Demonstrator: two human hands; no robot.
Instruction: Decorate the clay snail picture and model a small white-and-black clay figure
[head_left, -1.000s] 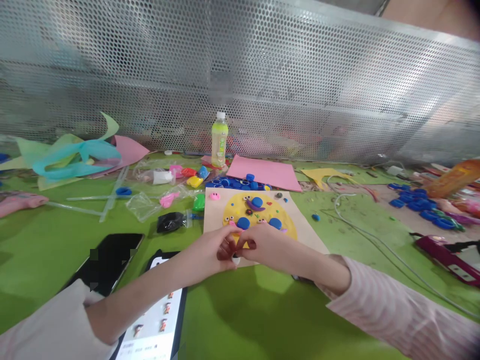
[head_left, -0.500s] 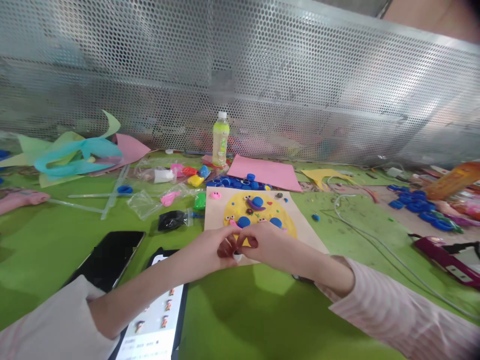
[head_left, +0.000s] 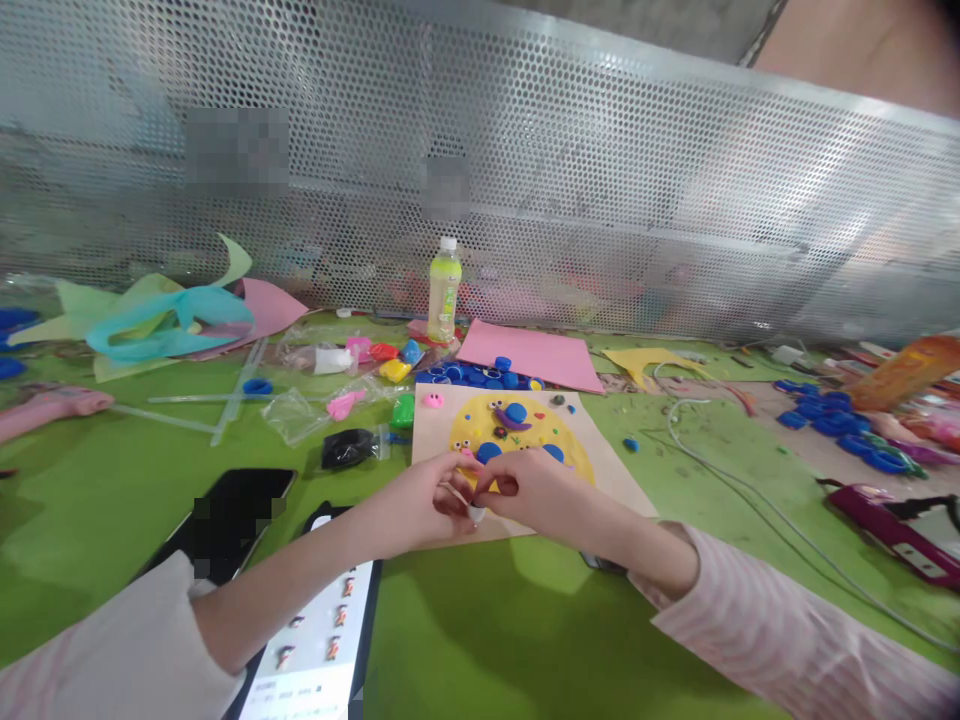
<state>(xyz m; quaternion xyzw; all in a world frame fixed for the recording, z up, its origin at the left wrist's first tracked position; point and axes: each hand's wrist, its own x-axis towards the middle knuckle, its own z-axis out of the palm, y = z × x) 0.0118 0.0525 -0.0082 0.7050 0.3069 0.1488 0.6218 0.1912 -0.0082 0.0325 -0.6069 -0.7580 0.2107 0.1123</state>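
Note:
Both hands meet over the near edge of a beige paper sheet (head_left: 622, 490). My left hand (head_left: 431, 500) is closed, fingers curled around a small white piece with a dark bit on top (head_left: 476, 512), perhaps modelling clay. My right hand (head_left: 529, 480) pinches at the same spot, its fingertips against the left ones; what they grip is mostly hidden. Beyond the fingers, a yellow clay disc (head_left: 469, 410) on the sheet carries blue bottle caps (head_left: 516, 413), googly eyes and small coloured clay shapes. A pink clay blob (head_left: 433, 400) sits at the sheet's far left corner.
Left of the sheet lie a black clay packet (head_left: 351, 449), a dark phone (head_left: 232, 515) and a lit phone (head_left: 315, 650), partly under my left forearm. A drink bottle (head_left: 445, 295) stands behind, near the perforated metal panel (head_left: 600, 190). A cable (head_left: 739, 490) curves along the right.
The view has tilted slightly upward, so things sit a little lower. My hands stay together at the sheet's near edge, and slightly more of the white piece shows below the fingers.

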